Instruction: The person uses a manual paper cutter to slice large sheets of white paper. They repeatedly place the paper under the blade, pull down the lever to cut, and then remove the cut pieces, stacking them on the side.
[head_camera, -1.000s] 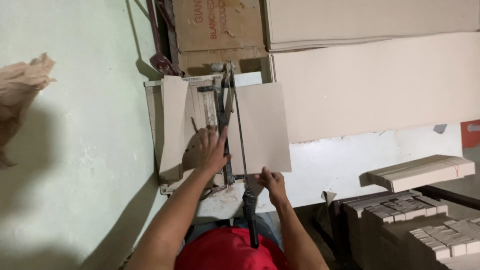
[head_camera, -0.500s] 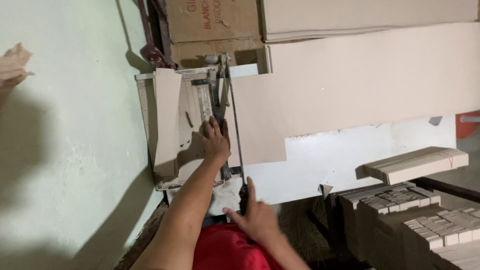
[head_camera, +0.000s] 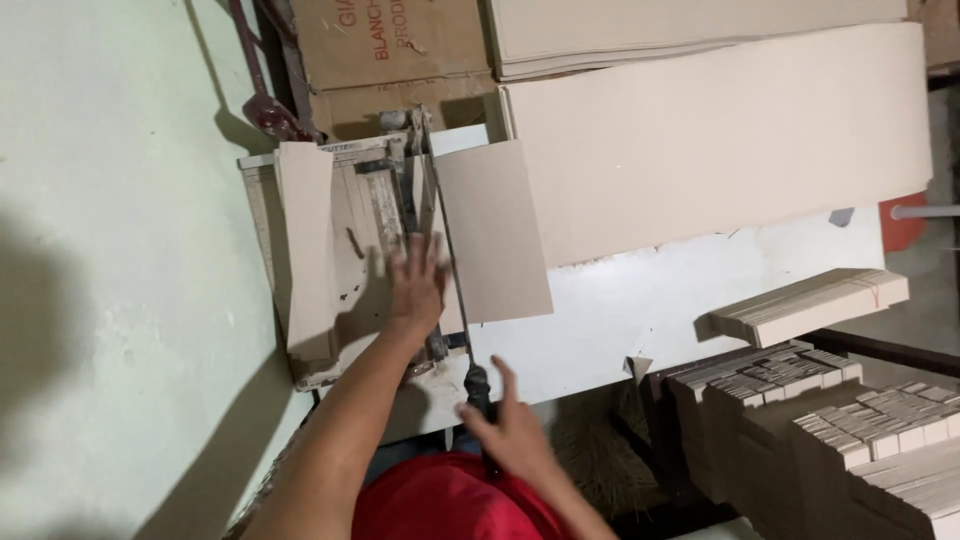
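where the red shirt fills the bottom edge, it hides the lower end of the black handle; the right hand lies against that handle with fingers spread loose, not clenched. just beyond, the left hand presses flat, fingers splayed, on the beige tile lying on the tile cutter, beside its rail. a cut strip rests on the cutter's left side. stacked small tiles are cut off at the right. farther off stand large slabs, a cardboard box and the pale green wall
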